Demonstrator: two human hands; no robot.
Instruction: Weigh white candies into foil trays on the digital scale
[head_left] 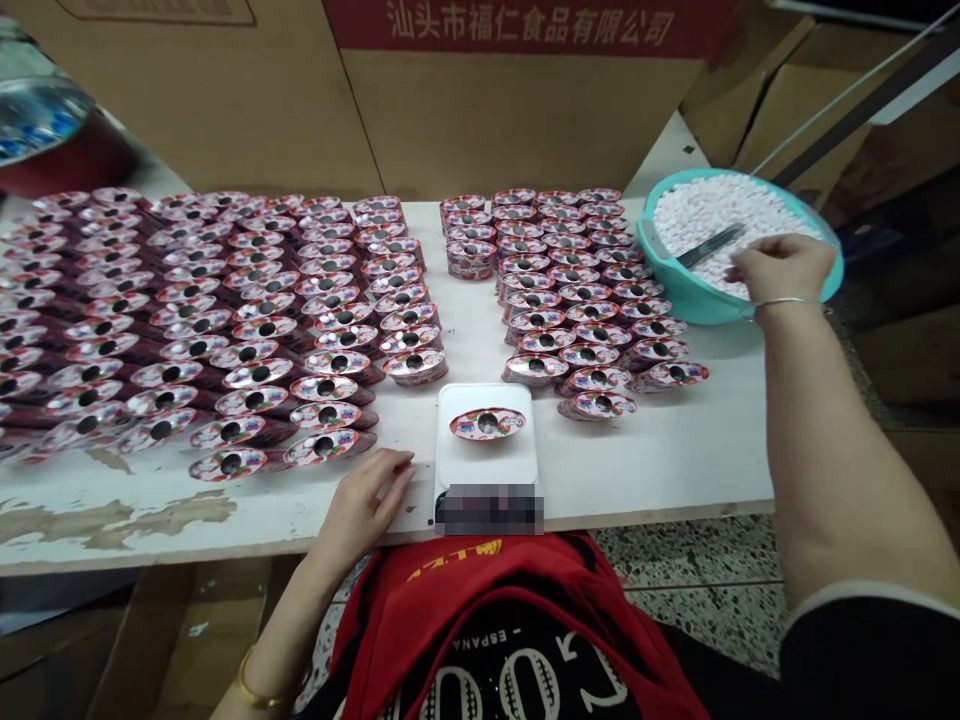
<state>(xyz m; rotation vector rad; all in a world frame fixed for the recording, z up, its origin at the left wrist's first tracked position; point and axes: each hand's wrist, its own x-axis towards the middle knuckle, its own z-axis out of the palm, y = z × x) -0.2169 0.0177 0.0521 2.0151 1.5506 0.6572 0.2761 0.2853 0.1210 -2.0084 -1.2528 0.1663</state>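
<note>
A white digital scale [445, 440] lies at the table's front edge, and one red-and-white oval container [489, 424] with a dark round hole in its top stands on it. My left hand [369, 490] rests on the table just left of the scale, fingers loosely stretched and holding nothing. Over at the right, my right hand [787, 265] is above a turquoise basin [694, 290] full of small white pellets [780, 210]. Its fingers are drawn together; whatever they hold is hidden. A flat metal tool [711, 245] sticks into the pellets beside it.
Rows of matching containers [259, 375] cover the table's left side, with another block [596, 335] right of centre. Large cardboard boxes [510, 120] wall off the back. A red tub [67, 155] with blue items stands at the far left.
</note>
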